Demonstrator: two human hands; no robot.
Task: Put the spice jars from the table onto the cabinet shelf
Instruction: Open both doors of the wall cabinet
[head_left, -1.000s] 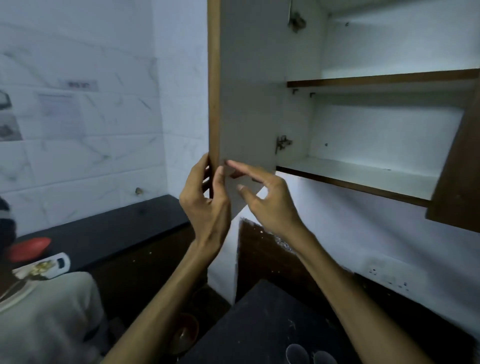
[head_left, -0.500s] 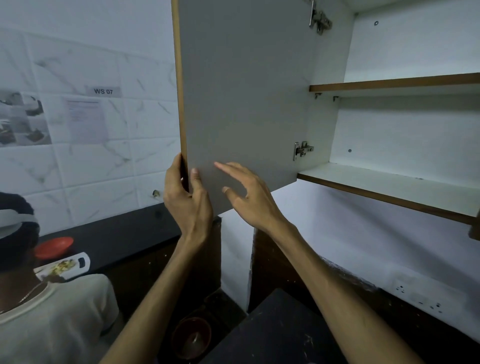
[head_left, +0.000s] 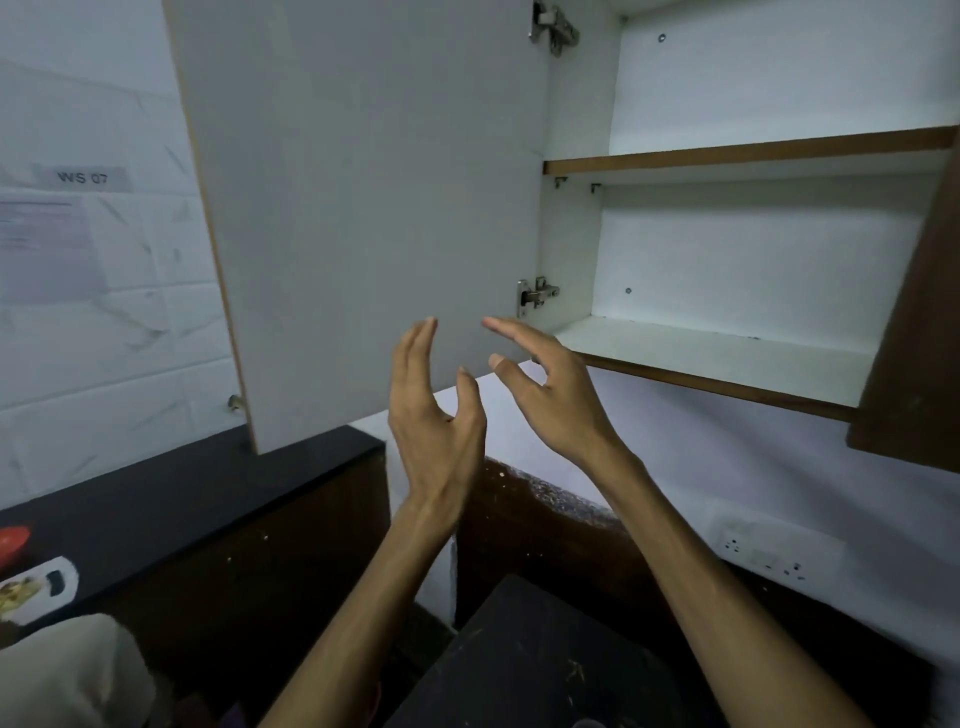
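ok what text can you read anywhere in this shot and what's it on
"WS 07": small label stuck on the tiled wall, left of the open cabinet door.
Printed sheet below that label: lines of text, too blurred to read.
Nothing else legible.

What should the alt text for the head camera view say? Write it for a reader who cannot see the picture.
Two bare hands, left hand and right hand, hang open and hold nothing in front of an open white wall cabinet, whose white left door is swung wide. Its brown-edged lower shelf and upper shelf show no jars. A black countertop runs below.
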